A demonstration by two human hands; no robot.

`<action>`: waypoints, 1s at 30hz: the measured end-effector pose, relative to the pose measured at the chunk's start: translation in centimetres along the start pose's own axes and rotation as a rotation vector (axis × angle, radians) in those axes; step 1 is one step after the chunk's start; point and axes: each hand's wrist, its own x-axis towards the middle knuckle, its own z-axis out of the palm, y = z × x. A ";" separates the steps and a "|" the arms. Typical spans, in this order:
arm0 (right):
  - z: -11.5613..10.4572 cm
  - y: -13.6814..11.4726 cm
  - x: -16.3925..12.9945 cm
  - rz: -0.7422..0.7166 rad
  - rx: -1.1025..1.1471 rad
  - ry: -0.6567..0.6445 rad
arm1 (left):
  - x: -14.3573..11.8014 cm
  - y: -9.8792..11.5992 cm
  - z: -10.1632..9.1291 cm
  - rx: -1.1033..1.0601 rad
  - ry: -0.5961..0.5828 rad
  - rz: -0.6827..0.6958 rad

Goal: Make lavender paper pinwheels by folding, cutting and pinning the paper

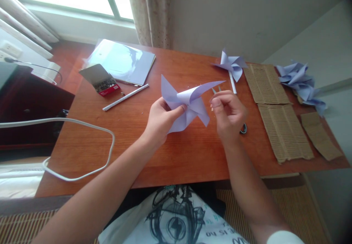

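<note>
At the far left of the frame a white cable (pixel 82 141) makes a loop over the edge of the wooden table (pixel 176 156). In the upper left of the table an open box of pins (pixel 100 80) lies beside a pale folder (pixel 123 61), and a white paper stick (pixel 125 97) lies below them, slanting up to the right.

The left hand (pixel 161 121) comes up from the lower left with the forearm at a diagonal. Its thumb presses on the middle of the paper pinwheel (pixel 189 103) and the fingers are behind the paper, so it is closed on the pinwheel. The pinwheel is in the centre of the frame, held a little above the table. It is pale lilac, with folded, pointed blades. The longest blade points to the upper right, another points to the upper left, so the long axis runs from lower left to upper right. Its face is turned toward the camera.

The right hand (pixel 228 114) is just right of the pinwheel, not touching it as far as I can see. Its fingers are curled together in a narrow pinch; I cannot tell if something small is between them. Scissors (pixel 243 127) lie partly hidden behind this hand.

Further right, a finished pinwheel (pixel 232 65) on a stick lies at the top, then strips of corrugated cardboard (pixel 283 126), and a heap of lilac paper shapes (pixel 301 81) at the right edge.
</note>
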 end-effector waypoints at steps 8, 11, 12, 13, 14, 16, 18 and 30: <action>0.6 -1.0 -0.4 -0.111 -0.222 -0.162 | 0.3 -0.9 0.0 0.018 -0.024 0.114; 0.7 -0.6 -0.3 -0.121 -0.228 -0.179 | 0.3 -0.9 0.1 0.023 -0.032 0.119; 0.7 -0.5 -0.3 -0.127 -0.238 -0.187 | 0.3 -0.9 0.2 0.014 -0.040 0.116; 0.7 -0.4 -0.3 -0.133 -0.250 -0.194 | 0.3 -1.0 0.2 0.000 -0.052 0.110; 0.6 -0.4 -0.3 -0.136 -0.262 -0.202 | 0.3 -1.0 0.2 -0.016 -0.064 0.103; 0.6 -0.4 -0.2 -0.133 -0.270 -0.215 | 0.3 -1.0 0.3 -0.037 -0.077 0.091; 0.4 -0.4 -0.2 -0.126 -0.255 -0.215 | 0.3 -1.0 0.3 -0.032 -0.074 0.087; 0.5 -0.8 -0.7 0.046 0.102 -0.119 | -0.6 -1.1 0.2 0.686 -0.077 0.487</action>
